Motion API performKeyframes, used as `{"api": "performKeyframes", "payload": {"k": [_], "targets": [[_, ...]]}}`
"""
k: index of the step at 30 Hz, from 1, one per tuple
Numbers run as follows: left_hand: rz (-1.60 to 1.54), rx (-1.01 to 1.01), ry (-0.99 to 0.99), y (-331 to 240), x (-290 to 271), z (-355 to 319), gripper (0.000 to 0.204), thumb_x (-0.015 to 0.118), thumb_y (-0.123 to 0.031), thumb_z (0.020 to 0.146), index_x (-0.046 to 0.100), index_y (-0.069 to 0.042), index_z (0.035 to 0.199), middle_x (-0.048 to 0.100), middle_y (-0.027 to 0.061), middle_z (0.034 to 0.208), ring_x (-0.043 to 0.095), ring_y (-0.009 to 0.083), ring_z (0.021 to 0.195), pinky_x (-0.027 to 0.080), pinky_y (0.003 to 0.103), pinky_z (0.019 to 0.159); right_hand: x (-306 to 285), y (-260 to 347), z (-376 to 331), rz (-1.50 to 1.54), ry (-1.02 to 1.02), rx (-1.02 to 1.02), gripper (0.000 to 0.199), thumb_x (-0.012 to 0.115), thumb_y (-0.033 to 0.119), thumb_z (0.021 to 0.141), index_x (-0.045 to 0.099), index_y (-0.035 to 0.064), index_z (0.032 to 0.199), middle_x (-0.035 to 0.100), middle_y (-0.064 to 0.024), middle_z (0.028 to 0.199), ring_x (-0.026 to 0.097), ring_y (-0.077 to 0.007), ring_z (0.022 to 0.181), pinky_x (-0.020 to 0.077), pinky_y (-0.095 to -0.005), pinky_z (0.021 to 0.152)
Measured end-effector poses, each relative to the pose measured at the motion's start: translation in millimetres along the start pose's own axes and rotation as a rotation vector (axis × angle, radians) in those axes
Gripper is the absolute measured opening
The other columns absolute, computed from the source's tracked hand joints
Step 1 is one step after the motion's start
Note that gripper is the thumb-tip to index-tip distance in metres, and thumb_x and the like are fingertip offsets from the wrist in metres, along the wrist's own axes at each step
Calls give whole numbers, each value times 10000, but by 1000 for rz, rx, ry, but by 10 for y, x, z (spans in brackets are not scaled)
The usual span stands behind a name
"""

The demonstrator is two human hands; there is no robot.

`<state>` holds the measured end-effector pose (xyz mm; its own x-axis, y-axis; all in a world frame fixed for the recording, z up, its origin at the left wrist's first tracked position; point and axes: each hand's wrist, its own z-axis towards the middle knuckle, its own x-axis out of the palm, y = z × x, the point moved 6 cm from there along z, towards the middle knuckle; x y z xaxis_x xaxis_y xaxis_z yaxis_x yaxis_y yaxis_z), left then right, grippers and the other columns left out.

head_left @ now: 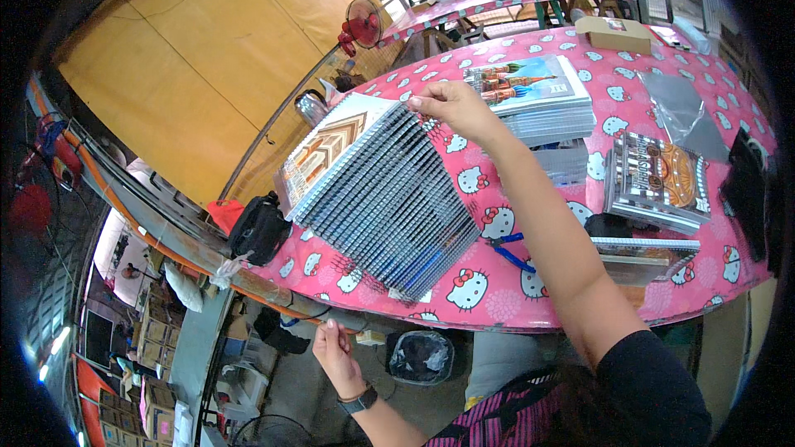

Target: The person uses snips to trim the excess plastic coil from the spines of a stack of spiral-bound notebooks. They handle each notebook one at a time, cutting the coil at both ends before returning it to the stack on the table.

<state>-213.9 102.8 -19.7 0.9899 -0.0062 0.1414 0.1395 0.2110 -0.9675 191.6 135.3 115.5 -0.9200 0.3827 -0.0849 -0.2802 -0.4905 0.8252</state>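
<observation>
A tall, leaning stack of spiral-bound notebooks [389,207] stands at the table's left, its dark coils facing me. The top notebook [335,145] has a cover picture of layered brown arches. At the far end of its spine my right hand [460,112] is closed, thumb and fingertips pinching the end of the spiral coil [406,105]. My left hand [335,356], with a dark watch on the wrist, hangs off the table's front edge, below the stack. Its fingers are curled together; whatever they hold, if anything, is too small to make out. Blue-handled pliers [512,253] lie right of the stack.
Another notebook stack [534,99] stands behind my right forearm. More notebooks [658,178] lie at the right, near a clear plastic sheet [683,112] and a cardboard box [613,35]. A black bag [258,228] sits at the left edge. Below is a lined bin [421,358].
</observation>
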Motion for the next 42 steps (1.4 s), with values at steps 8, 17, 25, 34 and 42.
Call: {"api": "performKeyframes", "payload": {"k": [8,17,25,34,42], "targets": [[0,-72,-44,221,-153,-117,228,575,-220,873,523,-75,705,440,-37,561,342,35,463,245,180,431,-33,26,13,349,120,-92,217,633,5,761,594,20,974,623,-44,919,579,-119,861,459,-253,798],[-247,-216,164,356,340,-153,232,506,-261,905,507,-78,762,377,-40,541,321,50,455,240,191,411,-238,121,-366,557,-307,-15,220,658,32,752,585,7,958,607,-36,856,584,-133,774,474,-260,725],[-948,-692,289,1066,1110,-736,278,385,-293,934,558,-82,988,586,30,981,552,182,945,446,348,827,1507,-205,-2199,-184,488,-161,174,663,109,729,625,57,891,606,-88,880,580,-258,828,463,-339,737],[-780,-338,-321,1395,-371,-592,216,484,-266,921,523,-94,797,457,-39,642,385,54,518,306,179,415,1062,-456,-2082,-310,310,20,179,615,101,749,627,49,920,615,-113,953,557,-277,927,434,-360,833],[431,-517,-268,2967,-1835,-301,859,547,-446,832,86,4,1400,293,180,1392,272,277,1282,234,384,1038,219,-1185,-2233,-1117,286,307,705,738,337,633,445,79,1221,471,-173,1220,395,-391,1149,365,-480,928]]}}
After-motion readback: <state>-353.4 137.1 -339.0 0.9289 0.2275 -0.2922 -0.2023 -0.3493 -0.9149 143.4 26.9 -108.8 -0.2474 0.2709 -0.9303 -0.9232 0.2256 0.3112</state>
